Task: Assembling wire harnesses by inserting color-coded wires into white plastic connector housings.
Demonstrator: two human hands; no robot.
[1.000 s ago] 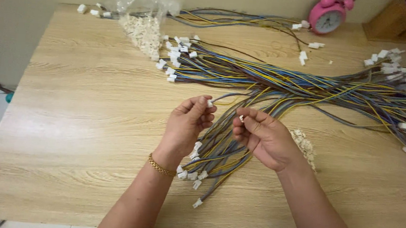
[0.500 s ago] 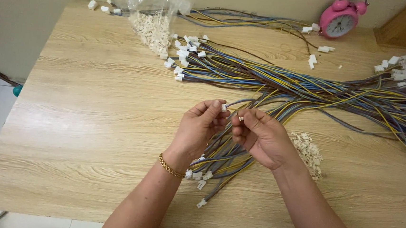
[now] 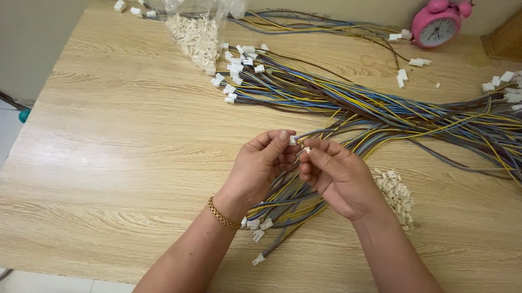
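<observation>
A small white plastic connector (image 3: 293, 140) sits pinched between the thumb and forefinger tips of the left hand (image 3: 261, 167), right where the two hands meet above the middle of the wooden table (image 3: 113, 154). The right hand (image 3: 337, 175) has its fingertips pressed together just beside it, nipping what looks like the end of a thin wire (image 3: 305, 149); how the wire end meets the connector is too small to tell. The other fingers of both hands are curled loosely inward. A gold bracelet (image 3: 222, 214) circles the left wrist

Under the fingers and running toward the wrists lies a bundle of blue, yellow and grey wires (image 3: 287, 206) tipped with white connectors. Just past the right hand's knuckles is a little heap of loose white connectors (image 3: 397, 196). Beyond the fingertips a much larger spread of the same coloured wire harnesses (image 3: 398, 110) fans across the table. Farther still, a clear plastic bag (image 3: 200, 14) spills more white connectors, and a pink alarm clock (image 3: 436, 24) stands at the back edge
</observation>
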